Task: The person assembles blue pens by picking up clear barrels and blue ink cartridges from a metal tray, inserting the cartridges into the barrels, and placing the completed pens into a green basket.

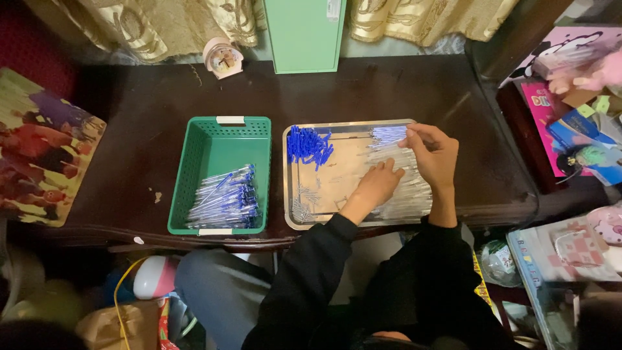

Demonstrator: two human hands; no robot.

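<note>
A person in dark sleeves leans over a dark wooden table (402, 84), both hands working inside a shallow metal tray (293, 194) at the centre right of the frame. The left hand (376, 186) lies flat and open on a bed of clear plastic pen barrels (414, 194), gripping nothing that can be seen; the right hand (433, 155) pinches its fingertips narrowly at the tray's upper right, over a bundle of thin blue-tipped refills (387, 135), though whether one is actually caught between the fingers cannot be told. A heap of blue caps (308, 144) sits at the tray's upper left, and small metal springs (302, 209) cluster in its lower left corner. To the left of centre, a green perforated plastic basket (220, 139) holds a slanted pile of finished pens (225, 201). The risks look plain: the barrels are smooth, round and loosely piled, so the pressing palm could roll them toward the low rim; the tray's near edge appears to sit close to the table's front, where a nudge might tip parts to the floor; the tiny springs could scatter or tangle. Beyond, a mint-green box (304, 32) and a small pink clock (222, 58) stand against gold curtains at the top.
</note>
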